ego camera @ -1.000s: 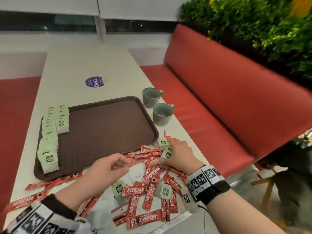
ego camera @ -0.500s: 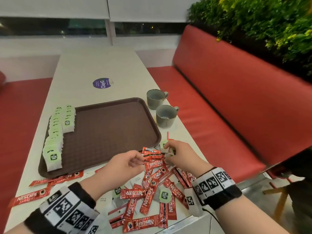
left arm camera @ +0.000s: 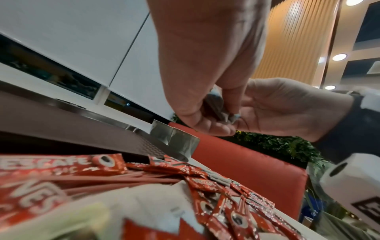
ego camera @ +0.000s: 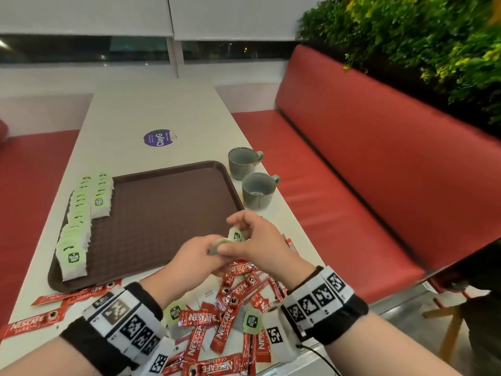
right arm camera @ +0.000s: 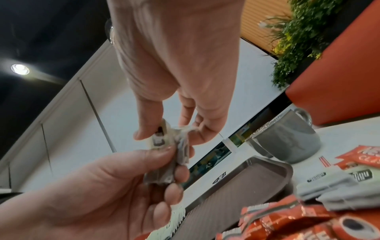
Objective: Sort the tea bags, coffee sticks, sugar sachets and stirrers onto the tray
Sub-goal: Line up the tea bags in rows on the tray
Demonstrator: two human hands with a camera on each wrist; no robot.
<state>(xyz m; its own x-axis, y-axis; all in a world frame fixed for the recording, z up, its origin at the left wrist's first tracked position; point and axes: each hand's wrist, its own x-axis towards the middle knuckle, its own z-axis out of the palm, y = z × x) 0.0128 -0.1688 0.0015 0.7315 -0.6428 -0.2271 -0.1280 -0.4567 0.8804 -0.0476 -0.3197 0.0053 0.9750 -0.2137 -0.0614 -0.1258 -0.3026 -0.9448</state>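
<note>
Over the tray's (ego camera: 168,213) near right edge we pinch tea bags (ego camera: 235,236) between left hand (ego camera: 193,263) and right hand (ego camera: 257,246). Tea rows (ego camera: 78,221) fill the tray's left side; coffee sticks (ego camera: 217,318), sugar and some tea bags remain on the near table.

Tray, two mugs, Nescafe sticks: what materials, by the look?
Tray: likely moulded plastic, brown, matte woven-grid texture, smooth raised rim.
Mugs: probably glazed ceramic, grey, faintly speckled, soft sheen.
Coffee sticks: glossy printed foil or plastic film, crinkled, with crimped ends.
</note>
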